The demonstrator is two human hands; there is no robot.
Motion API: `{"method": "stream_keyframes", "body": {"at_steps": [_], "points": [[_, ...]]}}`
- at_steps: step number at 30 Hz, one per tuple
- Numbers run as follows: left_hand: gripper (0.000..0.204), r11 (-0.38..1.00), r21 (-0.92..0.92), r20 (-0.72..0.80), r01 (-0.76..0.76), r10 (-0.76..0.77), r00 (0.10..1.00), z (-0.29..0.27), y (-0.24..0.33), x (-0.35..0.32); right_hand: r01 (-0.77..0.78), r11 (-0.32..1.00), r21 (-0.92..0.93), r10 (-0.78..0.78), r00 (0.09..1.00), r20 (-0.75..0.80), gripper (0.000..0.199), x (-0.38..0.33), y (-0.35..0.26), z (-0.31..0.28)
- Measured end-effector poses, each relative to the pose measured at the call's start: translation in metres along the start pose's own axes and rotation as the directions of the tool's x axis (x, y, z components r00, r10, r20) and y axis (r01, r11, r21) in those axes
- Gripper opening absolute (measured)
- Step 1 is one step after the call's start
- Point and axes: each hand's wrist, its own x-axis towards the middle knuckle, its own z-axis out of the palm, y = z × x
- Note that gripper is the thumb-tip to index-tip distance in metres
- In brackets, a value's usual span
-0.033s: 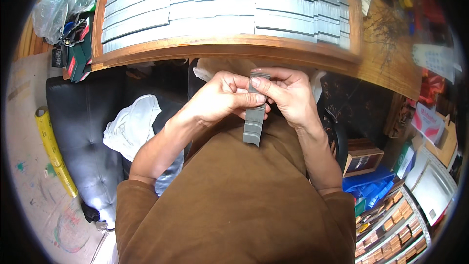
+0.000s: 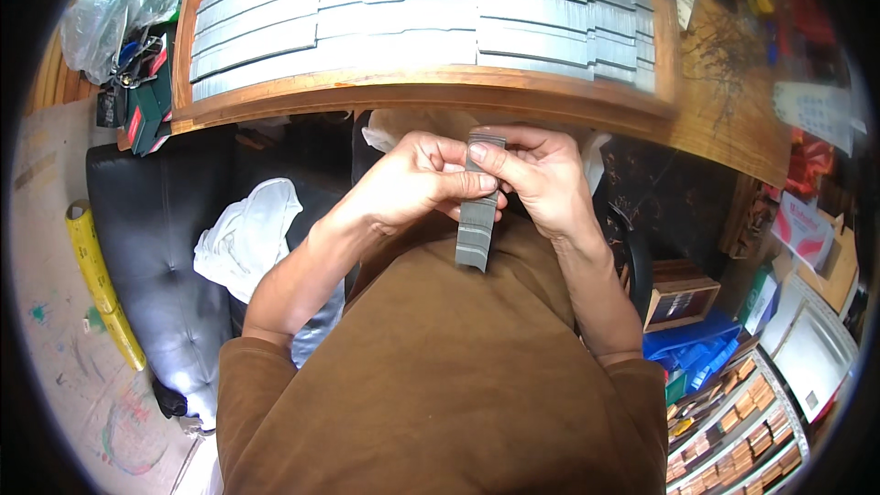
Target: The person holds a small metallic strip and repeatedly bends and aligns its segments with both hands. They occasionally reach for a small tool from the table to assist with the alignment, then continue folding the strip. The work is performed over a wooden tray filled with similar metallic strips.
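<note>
A narrow stack of thin grey pieces (image 2: 474, 225) is held in front of my chest, its lower end hanging down toward my brown shirt. My left hand (image 2: 423, 179) is closed on the stack's middle, with the thumb across its face. Higher up, my right hand (image 2: 536, 174) pinches the same stack, the thumb on its front near the top. Several fingers of both hands are hidden behind it. Just beyond my hands lies a wooden tray (image 2: 412, 92) filled with rows of similar thin silvery pieces (image 2: 399, 14), overlit in the middle.
The tray rests on a wooden table (image 2: 733, 133). To my left are a black padded seat (image 2: 165, 247), a white cloth (image 2: 247, 234) and a yellow roll (image 2: 101, 284). At right stand a wooden box (image 2: 680, 302), a blue bag (image 2: 692, 353) and a rack of small wooden blocks (image 2: 747, 431).
</note>
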Motion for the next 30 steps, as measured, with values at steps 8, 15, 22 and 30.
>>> {"method": "stream_keyframes", "body": {"at_steps": [8, 15, 22, 30], "points": [[0.021, 0.995, 0.095, -0.011, -0.028, 0.029, 1.0, -0.01, -0.002, 0.007, -0.004, 0.998, 0.062, 0.005, 1.0, -0.006, 0.028, 0.006, 0.007, 0.002], [0.021, 1.0, 0.02, 0.008, -0.016, 0.016, 1.0, -0.013, -0.003, 0.013, -0.005, 0.998, 0.066, 0.005, 1.0, -0.004, 0.026, 0.013, 0.013, -0.003], [0.022, 1.0, -0.002, -0.015, -0.002, 0.002, 1.0, -0.012, -0.004, 0.013, 0.007, 0.999, 0.054, -0.008, 1.0, 0.008, 0.024, 0.015, 0.015, -0.004], [0.022, 1.0, -0.013, -0.011, -0.013, 0.012, 1.0, -0.011, -0.006, 0.013, 0.021, 0.998, 0.054, -0.022, 1.0, 0.014, 0.02, 0.016, 0.017, -0.007]]}}
